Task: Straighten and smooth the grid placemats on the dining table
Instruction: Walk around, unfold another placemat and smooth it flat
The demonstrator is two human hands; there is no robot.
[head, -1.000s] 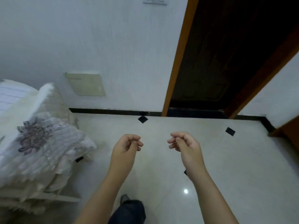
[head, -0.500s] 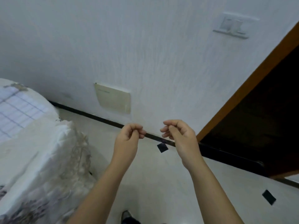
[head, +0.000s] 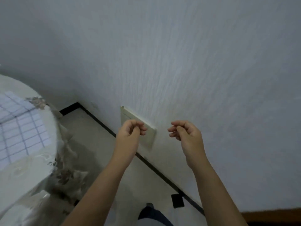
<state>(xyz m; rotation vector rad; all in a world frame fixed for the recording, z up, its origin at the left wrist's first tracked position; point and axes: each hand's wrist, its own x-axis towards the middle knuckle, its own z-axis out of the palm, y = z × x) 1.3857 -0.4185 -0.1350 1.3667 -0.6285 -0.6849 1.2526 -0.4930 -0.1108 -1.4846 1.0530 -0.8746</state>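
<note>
Both hands are raised in front of the wall, well apart from the work. The left hand and the right hand each have fingers loosely curled toward the thumb and hold nothing (no cloth edge, no corner). The placemat, white with dark grid lines, lies on the counter at the far left of the view, near its rounded edge. It sits over a flowered cloth that hangs down the side. A break in the grid lines may be a fold or a second mat; I cannot tell which.

The step in hand, I judge, is the approach: turn left and bring both hands over the placemat. To do it well, uncurl the fingers, lay the palms flat at the middle and sweep outward to the corners. Then square it by nudging two corners together. Press lightly, or the cloth beneath may drag and bunch.
</note>
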